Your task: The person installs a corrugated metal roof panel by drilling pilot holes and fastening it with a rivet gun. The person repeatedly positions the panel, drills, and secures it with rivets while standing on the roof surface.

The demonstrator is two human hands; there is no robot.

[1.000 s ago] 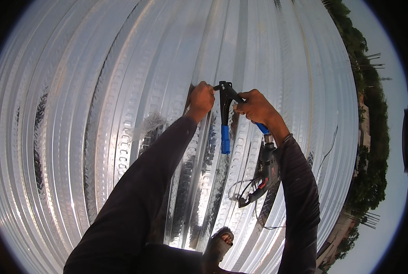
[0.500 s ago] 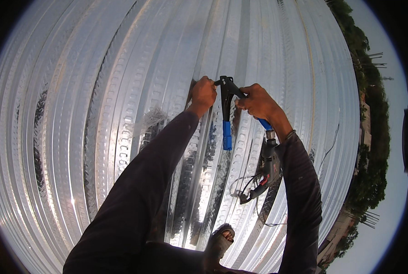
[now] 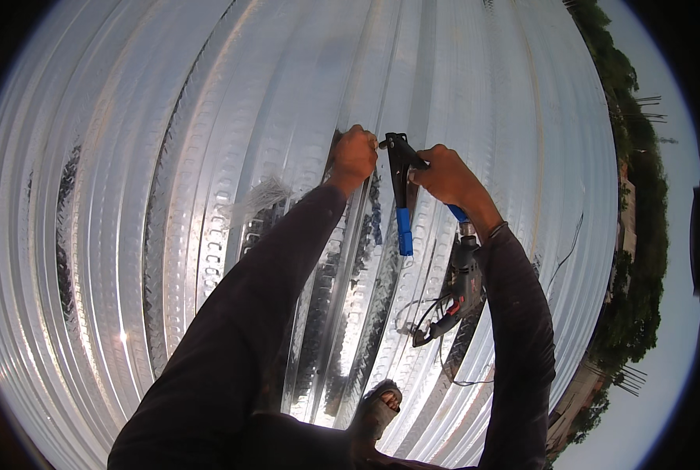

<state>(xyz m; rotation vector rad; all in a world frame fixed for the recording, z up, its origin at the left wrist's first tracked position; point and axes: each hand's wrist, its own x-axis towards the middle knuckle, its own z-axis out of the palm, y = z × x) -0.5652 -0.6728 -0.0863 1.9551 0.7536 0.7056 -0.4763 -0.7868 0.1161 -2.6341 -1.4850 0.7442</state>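
My right hand (image 3: 444, 176) grips a black hand tool with blue handles (image 3: 402, 196), a riveter by its shape, whose head points at the shiny corrugated metal sheeting (image 3: 170, 157). One blue handle hangs loose below my fist. My left hand (image 3: 355, 153) is closed in a fist just left of the tool's head, resting against a rib of the sheeting. What it pinches is too small to see. Both dark sleeves reach up from the lower edge.
A power drill (image 3: 459, 286) with a black cable (image 3: 436, 345) lies on the sheeting under my right forearm. A sandalled foot (image 3: 377, 411) stands on the sheet at the bottom. Trees (image 3: 640, 204) and buildings line the right edge beyond the roof.
Both hands and the tool have shifted slightly up the sheet. The grip is unchanged, and the drill has not moved.
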